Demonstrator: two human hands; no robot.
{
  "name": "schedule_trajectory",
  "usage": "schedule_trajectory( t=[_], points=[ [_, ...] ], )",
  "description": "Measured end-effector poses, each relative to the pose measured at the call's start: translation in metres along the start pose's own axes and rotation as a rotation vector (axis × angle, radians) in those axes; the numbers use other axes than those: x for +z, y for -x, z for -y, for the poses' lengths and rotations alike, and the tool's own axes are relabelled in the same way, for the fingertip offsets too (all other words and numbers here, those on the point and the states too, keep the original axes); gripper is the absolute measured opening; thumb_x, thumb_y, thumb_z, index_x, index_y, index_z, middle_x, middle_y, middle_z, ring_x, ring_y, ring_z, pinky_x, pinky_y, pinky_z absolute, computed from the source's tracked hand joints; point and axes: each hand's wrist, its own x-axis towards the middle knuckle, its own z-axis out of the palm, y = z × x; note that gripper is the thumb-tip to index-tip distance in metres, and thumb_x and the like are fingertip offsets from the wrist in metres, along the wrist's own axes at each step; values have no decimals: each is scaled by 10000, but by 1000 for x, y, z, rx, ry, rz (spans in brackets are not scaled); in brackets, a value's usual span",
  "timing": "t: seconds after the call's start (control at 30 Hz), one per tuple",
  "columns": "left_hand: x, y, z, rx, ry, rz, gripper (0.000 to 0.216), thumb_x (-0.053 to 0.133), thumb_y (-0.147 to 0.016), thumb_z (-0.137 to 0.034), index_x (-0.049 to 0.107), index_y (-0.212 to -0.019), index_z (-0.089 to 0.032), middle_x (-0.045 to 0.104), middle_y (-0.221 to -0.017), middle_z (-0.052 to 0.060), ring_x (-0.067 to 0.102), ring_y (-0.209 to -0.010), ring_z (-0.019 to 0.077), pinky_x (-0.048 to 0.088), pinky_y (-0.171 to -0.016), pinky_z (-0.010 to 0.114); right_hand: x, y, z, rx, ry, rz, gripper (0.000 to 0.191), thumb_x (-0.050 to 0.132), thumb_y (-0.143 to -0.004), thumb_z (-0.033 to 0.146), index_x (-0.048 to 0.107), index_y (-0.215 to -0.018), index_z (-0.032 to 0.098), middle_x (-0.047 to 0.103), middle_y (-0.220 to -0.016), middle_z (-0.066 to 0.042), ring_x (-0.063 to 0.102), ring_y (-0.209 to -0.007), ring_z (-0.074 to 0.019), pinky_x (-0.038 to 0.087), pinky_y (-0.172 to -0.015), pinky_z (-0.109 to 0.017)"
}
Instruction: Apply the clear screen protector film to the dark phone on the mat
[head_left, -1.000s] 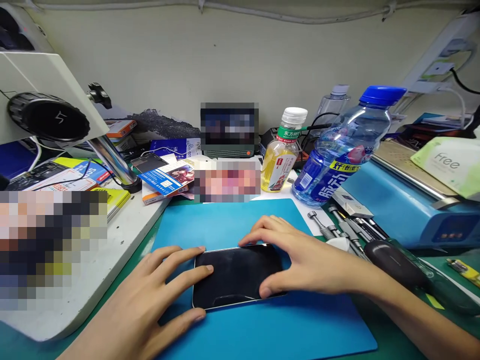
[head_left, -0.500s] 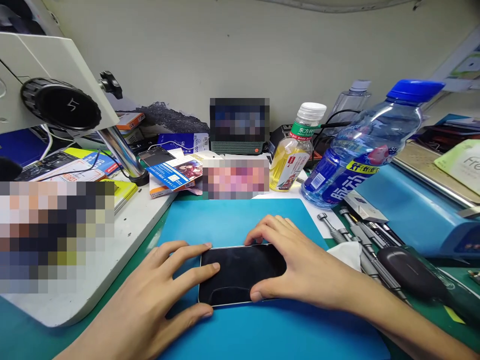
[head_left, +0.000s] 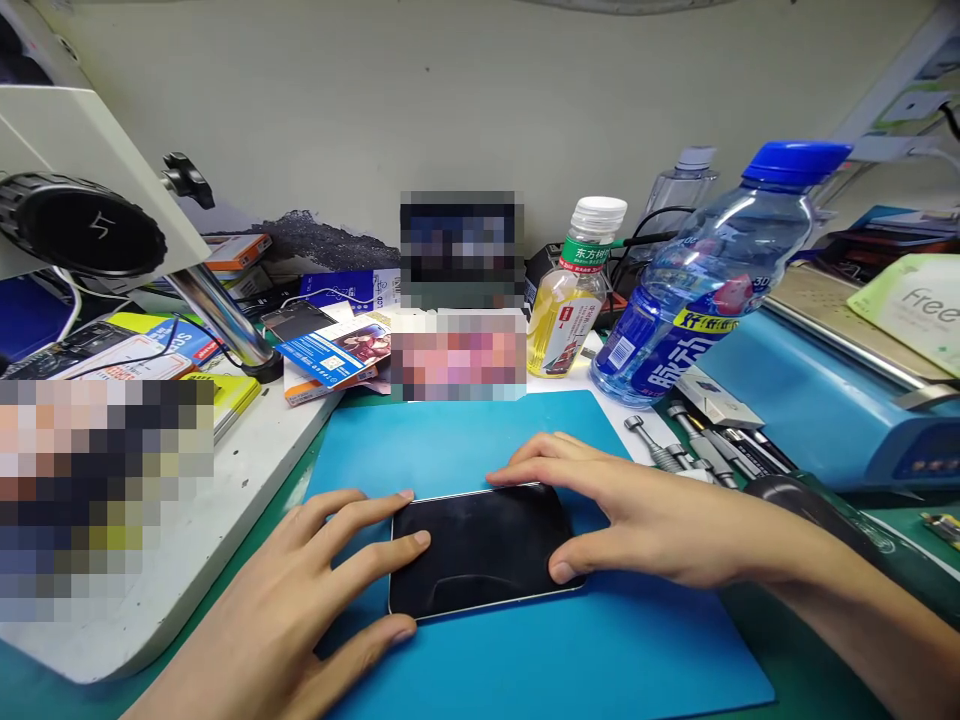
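A smartphone [head_left: 484, 555] with a dark screen and thin pale frame lies flat on a blue mat [head_left: 465, 660]. A curved line shows along the lower part of its glass. My left hand [head_left: 315, 570] grips the phone's left end: one fingertip rests on the glass, another is at the far edge, and the thumb is at the near corner. Around the right end is my right hand [head_left: 600, 510], its thumb on the glass near the near right corner and its fingers along the far edge.
At left stands a white microscope base [head_left: 247, 470] with a metal post [head_left: 232, 320]. Behind the mat are a tea bottle [head_left: 570, 300] and a large blue-capped bottle [head_left: 697, 290]. Screwdrivers [head_left: 697, 440], a dark oval case [head_left: 810, 510] and a blue machine [head_left: 810, 400] lie right.
My right hand has moved right along the phone, its thumb sliding from the near edge's middle towards the right corner. My left hand keeps its hold. The camera view has shifted slightly.
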Motion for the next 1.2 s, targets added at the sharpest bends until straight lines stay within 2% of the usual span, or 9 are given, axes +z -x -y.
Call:
schedule_trajectory(
  t=[0.17, 0.37, 0.5, 0.67, 0.83, 1.03, 1.2],
  points=[
    [1, -1, -1, -12, 10, -1, 515, 684, -1121, -539, 605, -1618, -432, 678, -1632, -28, 684, -1370, 314, 675, -1032, 403, -7, 4, -1, -26, 12, 13, 634, 830, -980, 506, 687, -1576, 346, 668, -1547, -79, 615, -1463, -345, 486, -1242, -508],
    [2, 0, -8, -97, 62, -7, 470, 648, -1135, -563, 626, -1593, -459, 683, -1618, -28, 652, -1398, 321, 644, -1089, 427, -11, 6, -2, -32, 22, 30, 623, 841, -970, 401, 690, -1573, 369, 669, -1574, -55, 618, -1489, -338, 488, -1257, -492],
    [6, 3, -11, -159, 92, 1, 437, 604, -1153, -580, 637, -1574, -467, 662, -1633, -25, 602, -1433, 335, 628, -1118, 470, -10, 5, -2, -2, 20, 23, 655, 858, -953, 434, 683, -1579, 353, 657, -1584, -65, 611, -1492, -340, 484, -1264, -494],
    [7, 3, -12, -155, 108, -8, 434, 618, -1149, -580, 664, -1555, -434, 674, -1616, 19, 608, -1411, 344, 637, -1106, 480, -7, 2, -4, -2, 2, 15, 716, 890, -925, 524, 677, -1579, 328, 648, -1567, -79, 601, -1477, -334, 504, -1231, -476],
    [6, 1, -12, -157, 127, 4, 435, 673, -1129, -542, 676, -1548, -422, 682, -1606, 37, 619, -1397, 355, 644, -1102, 502, 3, -3, -4, -11, 30, -37, 784, 905, -879, 641, 689, -1559, 318, 659, -1477, -90, 617, -1401, -343, 531, -1172, -490],
    [5, 0, -8, -128, 117, 14, 433, 704, -1116, -526, 679, -1543, -457, 674, -1618, 7, 629, -1393, 351, 652, -1096, 509, 22, -15, 0, -20, 118, -151, 815, 915, -839, 725, 715, -1503, 298, 660, -1386, -96, 610, -1318, -355, 520, -1134, -517],
    [3, -1, -10, -103, 109, 29, 439, 688, -1130, -509, 652, -1566, -474, 662, -1632, -5, 624, -1397, 349, 642, -1097, 512, 35, -19, 1, -24, 196, -223, 802, 950, -821, 703, 728, -1458, 270, 668, -1312, -96, 610, -1265, -362, 518, -1102, -529]
  ],
)
